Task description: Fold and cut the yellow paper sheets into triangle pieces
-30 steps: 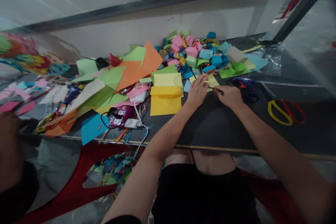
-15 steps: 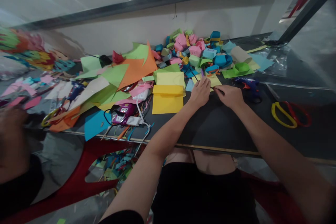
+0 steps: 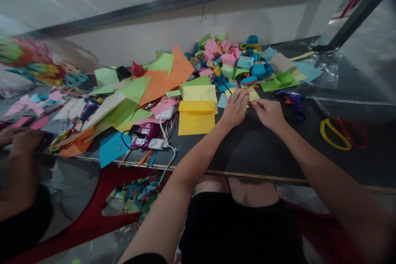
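My left hand (image 3: pixel 236 107) is closed over pale yellow paper (image 3: pixel 254 94) on the dark table. A thin black strip (image 3: pixel 227 87), perhaps a cord, reaches its fingers from the far left. My right hand (image 3: pixel 269 111) pinches a small dark end just to the right, close to the left fingertips; whether it is the same strip is hidden by the fingers. A purple piece (image 3: pixel 237 84) stands just beyond my left hand. To the left lie a folded deep yellow sheet (image 3: pixel 197 123) and a pale yellow sheet (image 3: pixel 199 92).
A heap of folded paper shapes (image 3: pixel 229 58) lies at the back. Right of my hands are a blue glue gun (image 3: pixel 295 100) and scissors (image 3: pixel 335 134) with yellow and red handles. A purple power strip (image 3: pixel 144 135) and loose sheets lie left. Another person's hands (image 3: pixel 23 138) work at far left.
My hands stay nearly in place, with the right fingers slightly closer to the left. At far left, the other person's hands have shifted and show more clearly.
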`<state>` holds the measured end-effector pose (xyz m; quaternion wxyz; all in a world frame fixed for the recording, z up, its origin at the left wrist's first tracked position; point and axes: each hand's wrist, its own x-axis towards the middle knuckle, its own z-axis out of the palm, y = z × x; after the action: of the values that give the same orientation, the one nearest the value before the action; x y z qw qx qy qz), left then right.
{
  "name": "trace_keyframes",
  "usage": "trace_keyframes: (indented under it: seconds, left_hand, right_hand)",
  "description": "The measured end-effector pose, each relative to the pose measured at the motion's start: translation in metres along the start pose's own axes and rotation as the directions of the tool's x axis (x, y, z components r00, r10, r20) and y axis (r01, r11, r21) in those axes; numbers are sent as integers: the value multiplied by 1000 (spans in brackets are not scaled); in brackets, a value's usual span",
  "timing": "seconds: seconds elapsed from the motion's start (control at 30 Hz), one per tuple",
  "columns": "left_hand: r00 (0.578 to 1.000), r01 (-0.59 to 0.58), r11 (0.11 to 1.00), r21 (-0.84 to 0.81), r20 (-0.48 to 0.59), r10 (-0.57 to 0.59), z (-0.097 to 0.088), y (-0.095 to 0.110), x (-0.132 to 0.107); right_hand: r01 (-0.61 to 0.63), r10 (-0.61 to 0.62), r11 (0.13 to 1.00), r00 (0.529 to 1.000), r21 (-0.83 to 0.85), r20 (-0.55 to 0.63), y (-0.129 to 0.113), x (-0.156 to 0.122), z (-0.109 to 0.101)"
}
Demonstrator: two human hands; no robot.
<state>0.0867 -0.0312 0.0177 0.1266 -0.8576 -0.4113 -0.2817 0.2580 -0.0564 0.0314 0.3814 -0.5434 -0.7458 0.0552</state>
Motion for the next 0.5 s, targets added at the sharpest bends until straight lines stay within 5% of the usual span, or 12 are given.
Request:
trace_keyframes:
  seconds: [0.5]
  left_hand:
    - [993, 75, 997, -36, -92, -78, 15, -4, -2]
  right_hand:
    - [-209, 210, 906, 977, 368, 37, -8, 0, 8]
